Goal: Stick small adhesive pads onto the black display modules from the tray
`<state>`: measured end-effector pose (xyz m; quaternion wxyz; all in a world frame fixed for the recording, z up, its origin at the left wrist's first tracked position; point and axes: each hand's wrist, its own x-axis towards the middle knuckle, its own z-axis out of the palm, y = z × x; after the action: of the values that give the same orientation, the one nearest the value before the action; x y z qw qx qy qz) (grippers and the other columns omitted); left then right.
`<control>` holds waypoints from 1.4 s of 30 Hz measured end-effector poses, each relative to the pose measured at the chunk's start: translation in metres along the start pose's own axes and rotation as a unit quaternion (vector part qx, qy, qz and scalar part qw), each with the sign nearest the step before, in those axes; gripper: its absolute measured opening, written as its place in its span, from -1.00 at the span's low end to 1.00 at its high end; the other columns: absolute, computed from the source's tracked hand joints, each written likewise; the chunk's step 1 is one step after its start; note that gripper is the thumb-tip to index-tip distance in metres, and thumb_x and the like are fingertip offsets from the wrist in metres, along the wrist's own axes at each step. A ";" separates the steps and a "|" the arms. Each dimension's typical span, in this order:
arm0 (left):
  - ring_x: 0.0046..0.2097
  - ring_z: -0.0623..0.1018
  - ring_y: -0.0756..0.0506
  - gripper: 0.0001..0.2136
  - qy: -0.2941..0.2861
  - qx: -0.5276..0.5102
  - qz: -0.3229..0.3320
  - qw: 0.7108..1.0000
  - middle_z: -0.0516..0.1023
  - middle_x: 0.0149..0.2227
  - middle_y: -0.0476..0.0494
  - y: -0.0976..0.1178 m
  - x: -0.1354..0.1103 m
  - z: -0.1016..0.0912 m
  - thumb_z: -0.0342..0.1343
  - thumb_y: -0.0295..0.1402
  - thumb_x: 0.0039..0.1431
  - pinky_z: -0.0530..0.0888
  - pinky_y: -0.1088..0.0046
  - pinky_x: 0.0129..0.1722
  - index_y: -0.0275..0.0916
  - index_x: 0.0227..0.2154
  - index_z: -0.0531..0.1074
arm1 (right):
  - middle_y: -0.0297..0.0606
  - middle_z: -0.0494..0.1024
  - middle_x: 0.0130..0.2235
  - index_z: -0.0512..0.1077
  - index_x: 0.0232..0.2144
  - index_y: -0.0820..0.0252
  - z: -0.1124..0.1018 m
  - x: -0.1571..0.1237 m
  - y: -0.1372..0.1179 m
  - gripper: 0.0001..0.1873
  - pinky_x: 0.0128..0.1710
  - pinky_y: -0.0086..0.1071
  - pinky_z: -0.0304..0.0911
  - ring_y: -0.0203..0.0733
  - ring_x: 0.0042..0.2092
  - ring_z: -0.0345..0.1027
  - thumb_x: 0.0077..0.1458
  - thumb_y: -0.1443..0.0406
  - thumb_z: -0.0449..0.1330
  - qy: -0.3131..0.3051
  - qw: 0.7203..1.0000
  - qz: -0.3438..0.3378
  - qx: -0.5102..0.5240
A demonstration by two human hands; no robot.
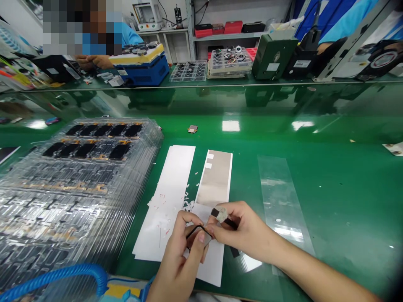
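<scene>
**Both hands pinching small parts above liner sheets**

Left hand (178,258) grips a thin black-edged frame (199,237), its fingers hiding part of it. Right hand (245,230) pinches a black strip (227,220) with a pale flake (222,214) at its tip; exact part hard to make out. White liner sheets (170,184) lie under and ahead of the hands. Blurred stacked clear trays (78,167) sit left, clear film (278,197) right.
</scene>
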<state>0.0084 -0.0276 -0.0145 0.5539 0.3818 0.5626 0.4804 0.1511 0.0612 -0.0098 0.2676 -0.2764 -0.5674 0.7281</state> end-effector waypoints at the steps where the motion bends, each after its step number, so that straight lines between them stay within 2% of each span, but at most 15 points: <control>1: -0.51 0.22 0.03 -0.69 0.000 -0.004 0.000 1.000 0.18 -0.55 0.14 -0.001 0.000 -0.001 -0.01 0.00 0.32 0.15 0.49 -0.46 -0.15 -0.25 0.19 | -0.50 0.31 -0.58 0.44 -0.55 0.21 0.001 0.000 0.000 -0.82 -0.56 -0.51 0.02 -0.46 -0.56 -0.01 0.09 0.35 0.22 0.002 1.000 -0.002 -0.001; 7: -0.48 0.26 0.00 -0.71 -0.001 -0.010 -0.006 1.000 0.28 -0.55 0.09 -0.004 -0.001 -0.003 -0.02 -0.02 0.33 0.19 0.48 -0.43 -0.15 -0.23 0.21 | -0.50 0.38 -0.60 0.43 -0.55 0.21 0.002 0.000 -0.004 -0.82 -0.56 -0.53 0.06 -0.47 -0.57 0.06 0.09 0.39 0.21 0.001 1.000 -0.001 0.013; 13: -0.50 0.30 0.01 -0.78 0.029 0.000 -0.005 1.000 0.29 -0.53 0.09 0.002 -0.002 0.000 0.03 -0.11 0.32 0.25 0.53 -0.44 -0.15 -0.23 0.24 | -0.42 0.54 -0.52 0.42 -0.48 0.19 0.003 -0.002 -0.003 -0.89 -0.58 -0.55 0.06 -0.43 -0.51 0.30 0.09 0.37 0.23 -0.004 0.998 0.044 0.035; 15: -0.49 0.30 0.01 -0.77 0.020 -0.005 -0.012 1.000 0.29 -0.53 0.09 0.003 -0.003 0.000 0.04 -0.11 0.31 0.26 0.52 -0.42 -0.15 -0.23 0.24 | -0.42 0.54 -0.51 0.41 -0.48 0.19 0.004 -0.003 -0.002 -0.90 -0.61 -0.55 0.02 -0.44 -0.53 0.28 0.07 0.39 0.22 0.003 0.999 0.046 0.014; 18: -0.47 0.31 0.01 -0.72 0.002 -0.012 -0.019 1.000 0.30 -0.53 0.09 0.003 -0.003 -0.002 0.02 -0.05 0.31 0.26 0.50 -0.38 -0.17 -0.21 0.24 | -0.46 0.50 -0.56 0.41 -0.52 0.20 0.004 -0.004 0.000 -0.86 -0.62 -0.55 -0.03 -0.46 -0.58 0.20 -0.05 0.50 0.18 0.038 0.996 0.029 -0.069; 21: -0.46 0.31 0.01 -0.72 0.006 0.001 -0.019 1.000 0.27 -0.52 0.10 0.002 -0.003 -0.002 0.01 -0.05 0.32 0.25 0.50 -0.38 -0.17 -0.21 0.24 | -0.42 0.55 -0.55 0.40 -0.50 0.19 0.003 -0.005 0.000 -0.82 -0.58 -0.55 0.04 -0.41 -0.54 0.33 -0.10 0.54 0.14 0.039 0.994 0.022 -0.099; 27: -0.49 0.28 0.03 -0.72 0.010 0.008 -0.029 0.999 0.21 -0.52 0.14 0.003 -0.001 0.000 -0.02 -0.03 0.33 0.26 0.50 -0.41 -0.15 -0.21 0.22 | -0.36 0.61 -0.52 0.35 -0.49 0.16 0.003 -0.006 -0.004 -0.83 -0.53 -0.52 0.18 -0.27 -0.45 0.52 -0.03 0.52 0.13 0.018 0.997 0.018 -0.066; 31: -0.50 0.21 0.04 -0.70 -0.010 0.016 0.007 1.000 0.21 -0.54 0.15 0.004 -0.001 0.001 -0.06 -0.01 0.34 0.20 0.53 -0.45 -0.16 -0.23 0.20 | -0.33 0.61 -0.50 0.32 -0.51 0.15 0.004 -0.006 -0.001 -0.84 -0.47 -0.45 0.28 -0.22 -0.44 0.53 -0.02 0.48 0.15 0.013 0.998 0.035 -0.049; 35: -0.48 0.24 0.03 -0.71 -0.034 0.027 0.009 0.999 0.23 -0.53 0.14 -0.001 0.001 -0.001 -0.06 -0.01 0.34 0.22 0.56 -0.47 -0.14 -0.22 0.17 | -0.40 0.53 -0.49 0.34 -0.50 0.15 0.004 -0.004 -0.001 -0.86 -0.47 -0.47 0.25 -0.31 -0.46 0.43 0.02 0.45 0.18 0.022 0.997 0.040 -0.067; 38: -0.45 0.34 0.01 -0.78 -0.044 0.046 0.015 0.998 0.31 -0.50 0.10 -0.003 0.003 -0.004 -0.07 -0.10 0.38 0.30 0.55 -0.42 -0.14 -0.20 0.16 | -0.37 0.46 -0.37 0.43 -0.38 0.12 -0.003 -0.005 -0.005 -0.94 -0.44 -0.48 0.22 -0.33 -0.37 0.35 0.15 0.32 0.17 0.063 0.987 -0.009 -0.148; 42: -0.33 0.49 -0.07 -0.93 -0.090 0.158 0.037 0.983 0.48 -0.40 -0.04 0.000 0.005 -0.006 -0.11 -0.29 0.40 0.39 0.45 -0.32 -0.14 -0.16 0.19 | -0.32 0.37 -0.27 0.48 -0.31 0.08 -0.022 -0.005 -0.010 -0.68 -0.19 -0.39 0.23 -0.29 -0.21 0.30 0.35 0.23 -0.05 0.130 0.958 -0.127 -0.220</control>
<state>0.0017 -0.0241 -0.0163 0.5169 0.5268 0.5647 0.3694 0.1704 0.0746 -0.0039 0.3624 -0.3463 -0.7040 0.5032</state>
